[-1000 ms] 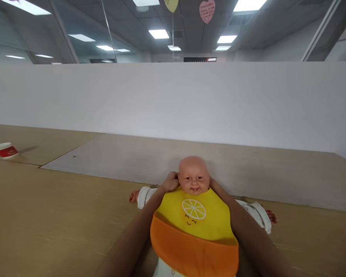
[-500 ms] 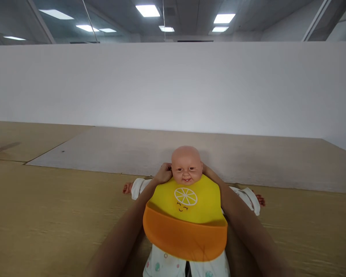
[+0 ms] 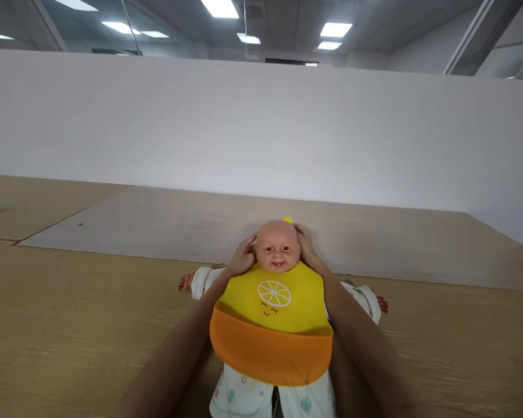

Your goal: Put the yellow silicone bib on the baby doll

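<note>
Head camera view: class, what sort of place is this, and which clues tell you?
Probably an open-plan office: a white partition runs behind the wooden table, and panel lights sit in the ceiling above.

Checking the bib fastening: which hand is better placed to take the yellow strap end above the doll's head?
Probably right: the right hand lies beside the strap end; the left hand sits lower, by the doll.

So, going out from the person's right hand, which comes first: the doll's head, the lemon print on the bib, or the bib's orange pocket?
1. Doll's head: the right hand rests against its side.
2. Lemon print: below the chin, on the yellow bib.
3. Orange pocket: along the bib's bottom, nearest the camera.
</note>
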Action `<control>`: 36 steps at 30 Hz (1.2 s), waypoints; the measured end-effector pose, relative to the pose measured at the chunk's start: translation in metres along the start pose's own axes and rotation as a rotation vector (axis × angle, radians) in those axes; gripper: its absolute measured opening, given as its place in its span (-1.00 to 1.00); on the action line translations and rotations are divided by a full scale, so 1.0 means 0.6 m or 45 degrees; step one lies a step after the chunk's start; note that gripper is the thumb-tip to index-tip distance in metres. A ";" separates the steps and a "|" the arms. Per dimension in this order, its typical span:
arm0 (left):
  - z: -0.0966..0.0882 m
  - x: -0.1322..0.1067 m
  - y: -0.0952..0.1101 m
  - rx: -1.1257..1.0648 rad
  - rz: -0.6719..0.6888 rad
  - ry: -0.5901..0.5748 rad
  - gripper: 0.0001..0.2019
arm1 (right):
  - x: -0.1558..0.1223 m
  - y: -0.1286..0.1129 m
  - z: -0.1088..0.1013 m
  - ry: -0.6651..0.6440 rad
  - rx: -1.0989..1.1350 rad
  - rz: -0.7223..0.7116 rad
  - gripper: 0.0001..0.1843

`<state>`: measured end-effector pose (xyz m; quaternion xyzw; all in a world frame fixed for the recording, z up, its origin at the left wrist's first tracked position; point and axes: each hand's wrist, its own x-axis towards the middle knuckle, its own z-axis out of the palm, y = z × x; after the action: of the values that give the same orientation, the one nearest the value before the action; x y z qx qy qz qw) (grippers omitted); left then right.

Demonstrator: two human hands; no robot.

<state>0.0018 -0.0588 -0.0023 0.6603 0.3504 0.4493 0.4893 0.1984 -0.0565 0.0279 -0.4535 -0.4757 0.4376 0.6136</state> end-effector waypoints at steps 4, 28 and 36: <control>0.003 0.004 0.005 0.112 0.047 -0.025 -0.22 | 0.008 0.016 -0.012 0.185 -0.144 -0.176 -0.59; 0.002 0.006 0.003 0.365 -0.082 -0.070 -0.29 | 0.013 0.037 -0.038 0.268 -1.316 -0.049 -0.65; 0.003 0.008 -0.003 0.333 -0.081 -0.074 -0.32 | 0.012 0.034 -0.037 0.255 -1.389 -0.022 -0.64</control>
<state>0.0053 -0.0550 -0.0029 0.7199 0.4123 0.3646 0.4229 0.2193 -0.0485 0.0063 -0.7409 -0.5765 0.0775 0.3356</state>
